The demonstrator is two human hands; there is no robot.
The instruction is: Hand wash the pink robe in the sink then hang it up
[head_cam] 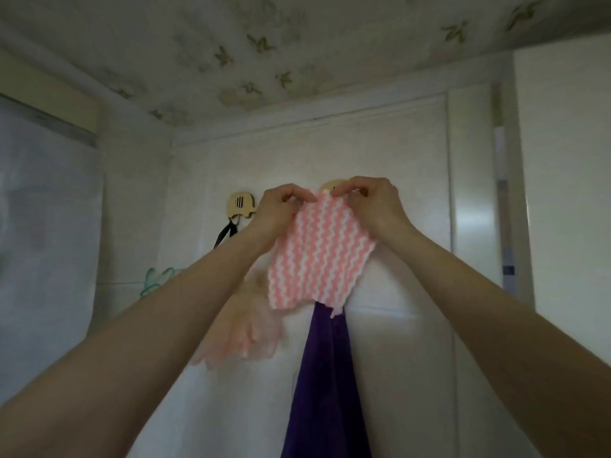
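The move turns on the gap between the top hem of the pink robe (317,256) and the wooden hook (330,185). The hook peeks out at 12 o'clock from the pinched edge, just above it, and is partly hidden by the right hand (370,203). The right hand is the nearer one, its fingers (344,190) almost touching the hook's lower rim. The left hand (281,206) holds the same hem just beside it, at about 9 o'clock. Both hands pinch the fabric between curled fingers and thumb, drawing the top edge into a narrow peak between them. Whether any loop has caught on the hook cannot be told. From that peak the cloth hangs with its long axis running roughly 12 to 6 o'clock, widening downward. It is a small, thick, nubbly piece with wavy pink and white stripes along its length. It drapes limp in front of a purple towel (320,375) that hangs below it. A second hook (239,206), at 9 o'clock from the left hand, carries a black strap (224,234). Lifting the hem slightly up and over looks like the remaining step.
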